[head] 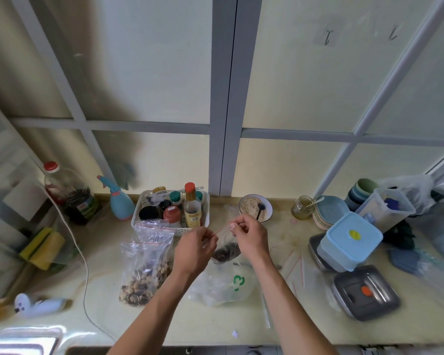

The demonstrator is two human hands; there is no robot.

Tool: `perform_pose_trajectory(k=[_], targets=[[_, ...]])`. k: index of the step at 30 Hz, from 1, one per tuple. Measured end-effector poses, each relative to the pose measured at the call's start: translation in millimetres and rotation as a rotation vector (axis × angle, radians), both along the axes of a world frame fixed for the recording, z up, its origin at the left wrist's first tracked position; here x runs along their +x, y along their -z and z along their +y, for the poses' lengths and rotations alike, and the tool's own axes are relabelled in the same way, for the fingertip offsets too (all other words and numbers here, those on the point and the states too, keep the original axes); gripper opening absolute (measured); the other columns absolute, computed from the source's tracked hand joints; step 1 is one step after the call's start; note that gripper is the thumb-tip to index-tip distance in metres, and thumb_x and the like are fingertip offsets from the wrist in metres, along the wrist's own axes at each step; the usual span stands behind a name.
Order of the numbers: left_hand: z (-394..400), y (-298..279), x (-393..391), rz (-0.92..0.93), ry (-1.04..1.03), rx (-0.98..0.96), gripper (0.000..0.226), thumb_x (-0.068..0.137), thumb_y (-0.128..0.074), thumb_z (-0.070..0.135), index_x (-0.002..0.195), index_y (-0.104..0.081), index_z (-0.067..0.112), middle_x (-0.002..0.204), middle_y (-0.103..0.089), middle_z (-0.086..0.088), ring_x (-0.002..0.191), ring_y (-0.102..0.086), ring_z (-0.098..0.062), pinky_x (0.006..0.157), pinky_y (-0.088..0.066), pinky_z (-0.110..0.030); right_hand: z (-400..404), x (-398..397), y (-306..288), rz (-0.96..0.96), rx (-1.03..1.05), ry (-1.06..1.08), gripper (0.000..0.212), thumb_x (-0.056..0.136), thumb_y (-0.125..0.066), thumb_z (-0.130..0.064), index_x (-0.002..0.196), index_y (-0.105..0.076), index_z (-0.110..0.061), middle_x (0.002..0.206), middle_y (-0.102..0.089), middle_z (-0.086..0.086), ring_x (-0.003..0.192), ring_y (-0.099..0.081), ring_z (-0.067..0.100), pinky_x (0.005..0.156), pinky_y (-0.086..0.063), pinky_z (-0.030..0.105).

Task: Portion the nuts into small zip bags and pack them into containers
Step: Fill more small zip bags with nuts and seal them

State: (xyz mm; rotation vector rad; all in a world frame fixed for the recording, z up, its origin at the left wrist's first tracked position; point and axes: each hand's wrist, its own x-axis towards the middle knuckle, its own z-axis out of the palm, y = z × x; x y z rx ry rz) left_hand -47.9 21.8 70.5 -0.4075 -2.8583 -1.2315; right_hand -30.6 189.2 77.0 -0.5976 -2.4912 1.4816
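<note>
A small zip bag (224,252) with dark nuts in its bottom hangs above the counter between my hands. My left hand (194,251) pinches the left end of its red zip strip, and my right hand (250,237) pinches the right end. A large clear bag of mixed nuts (142,278) stands to the left, with a second clear zip bag (154,230) behind it. Several empty small zip bags (296,267) lie to the right. A light blue lidded container (349,240) and a metal container with a grey lid (365,292) sit at the right.
A white basket of condiment bottles (171,212) and a bowl of crumbs with a spoon (255,207) stand behind my hands. A white plastic bag (222,285) lies under them. A jar (301,207), stacked plates (330,211) and a clear tub (385,210) crowd the right.
</note>
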Motion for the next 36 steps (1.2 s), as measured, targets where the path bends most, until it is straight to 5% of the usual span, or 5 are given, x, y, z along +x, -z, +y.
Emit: perform_pose_trajectory(k=[8, 12, 20, 30, 36], targets=[[-21, 6, 11, 0.001, -0.064, 0.056, 0.015, 0.092, -0.072, 0.033, 0.079, -0.067, 0.026, 0.072, -0.065, 0.015, 0.069, -0.061, 0.0, 0.059, -0.049, -0.025, -5, 23, 4, 0.064, -0.038, 0.067, 0.011, 0.093, -0.067, -0.017, 0.085, -0.069, -0.025, 0.079, -0.072, -0.008, 0.078, -0.067, 0.009, 0.07, -0.051, 0.024], [-32, -3, 14, -0.035, -0.161, 0.093, 0.017, 0.086, -0.077, 0.038, 0.077, -0.068, 0.027, 0.069, -0.066, 0.019, 0.067, -0.061, 0.008, 0.054, -0.038, -0.011, -8, 29, -1, 0.063, -0.102, -0.034, 0.012, 0.092, -0.067, -0.02, 0.083, -0.067, -0.028, 0.079, -0.072, -0.007, 0.078, -0.068, 0.008, 0.073, -0.053, 0.028], [-36, -27, 14, -0.016, -0.04, 0.139, 0.019, 0.082, -0.081, 0.036, 0.072, -0.069, 0.025, 0.06, -0.064, 0.009, 0.06, -0.055, -0.002, 0.054, -0.04, -0.014, -4, 36, -11, -0.04, -0.143, -0.317, 0.021, 0.088, -0.068, -0.019, 0.097, -0.065, -0.038, 0.087, -0.07, -0.008, 0.091, -0.068, 0.003, 0.088, -0.053, 0.023], [-57, -29, 14, -0.124, 0.067, 0.218, 0.012, 0.086, -0.08, 0.023, 0.078, -0.071, 0.025, 0.076, -0.071, 0.012, 0.073, -0.064, -0.005, 0.064, -0.045, -0.012, -16, 36, -26, -0.044, 0.036, -0.394, 0.006, 0.089, -0.073, -0.022, 0.084, -0.07, -0.026, 0.077, -0.07, -0.01, 0.068, -0.058, -0.003, 0.066, -0.045, 0.012], [-50, -19, 14, -0.15, 0.061, 0.275, 0.014, 0.088, -0.077, 0.024, 0.077, -0.07, 0.026, 0.072, -0.067, 0.01, 0.064, -0.058, -0.007, 0.058, -0.042, -0.014, -34, 28, -30, -0.038, 0.126, -0.442, 0.005, 0.089, -0.074, -0.025, 0.088, -0.069, -0.025, 0.081, -0.07, -0.009, 0.074, -0.065, 0.006, 0.072, -0.058, 0.029]])
